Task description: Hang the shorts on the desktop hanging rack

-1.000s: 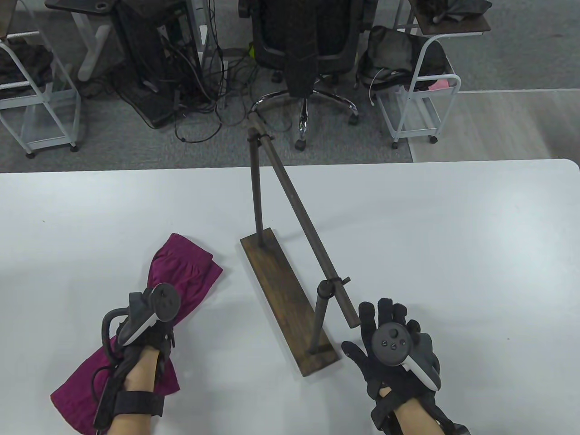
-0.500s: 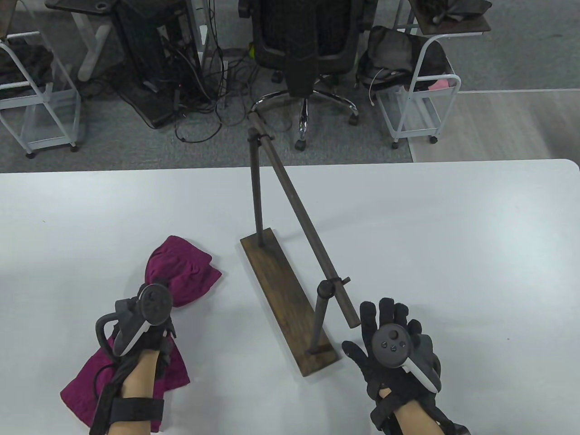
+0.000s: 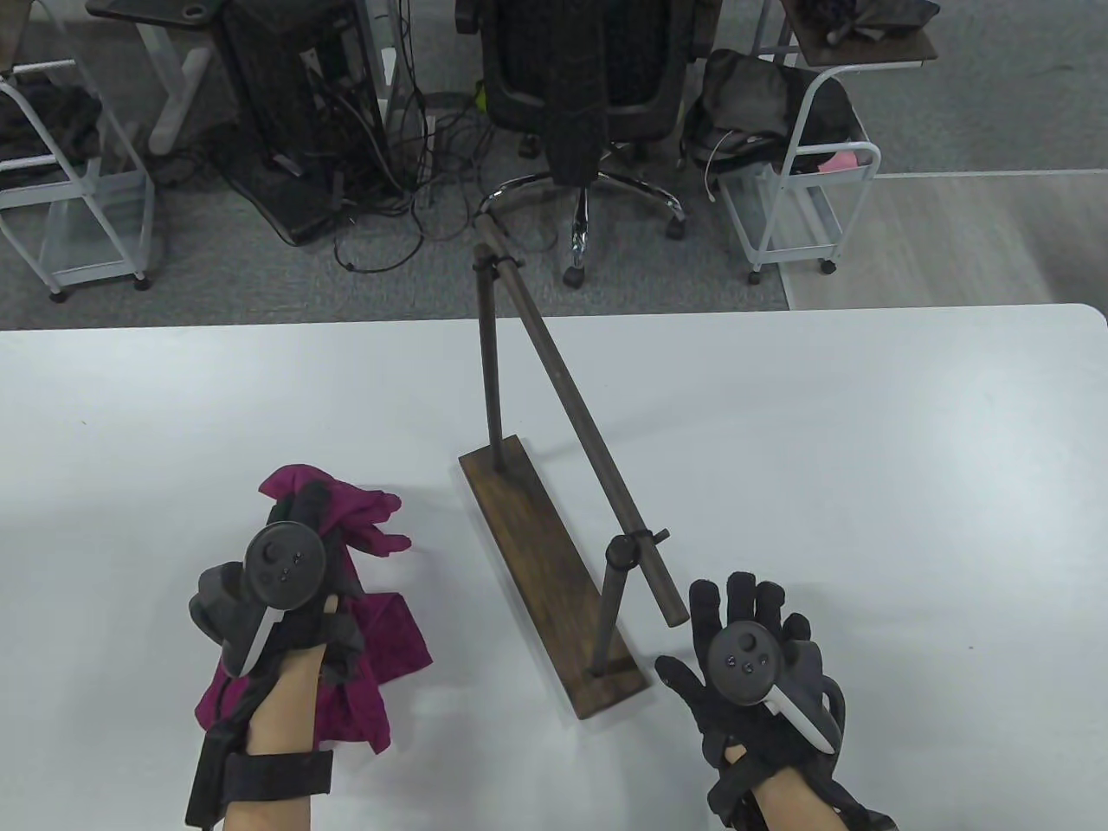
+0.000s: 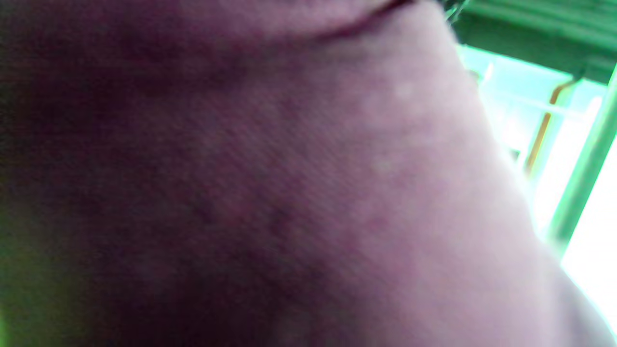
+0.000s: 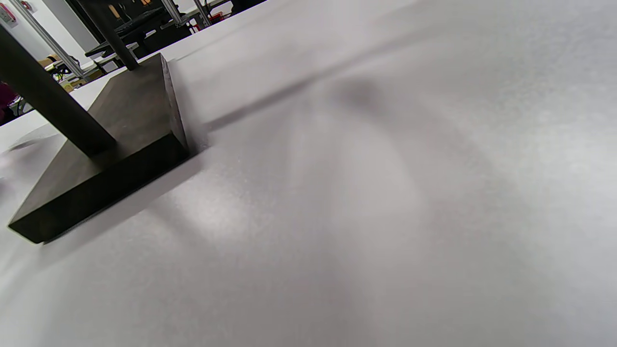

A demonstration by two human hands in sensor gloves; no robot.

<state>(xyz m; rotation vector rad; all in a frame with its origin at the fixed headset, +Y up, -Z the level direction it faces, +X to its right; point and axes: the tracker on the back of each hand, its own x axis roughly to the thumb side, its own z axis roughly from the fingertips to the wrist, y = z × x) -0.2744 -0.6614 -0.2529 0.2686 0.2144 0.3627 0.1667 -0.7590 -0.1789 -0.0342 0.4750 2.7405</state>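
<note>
Pick-up step: left hand (image 3: 277, 597) gripped bunched shorts (image 3: 381, 645), fingers closed around cloth. Right hand (image 3: 753, 675) lay flat, fingers spread, beside rack (image 3: 554, 571). Next, likely: drape over rail (image 3: 571, 415).

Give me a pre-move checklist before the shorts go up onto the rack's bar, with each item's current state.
1. Shorts gripped by the left hand: ok, bunched in the glove.
2. Shorts fully off the table: cannot tell, lower folds hang close to it.
3. Rack bar free of other things: ok.
4. Rack base flat on the table: ok.
5. Right hand free to help: ok, flat and open beside the base.
6. Shorts spread for draping: not ok, crumpled.
</note>
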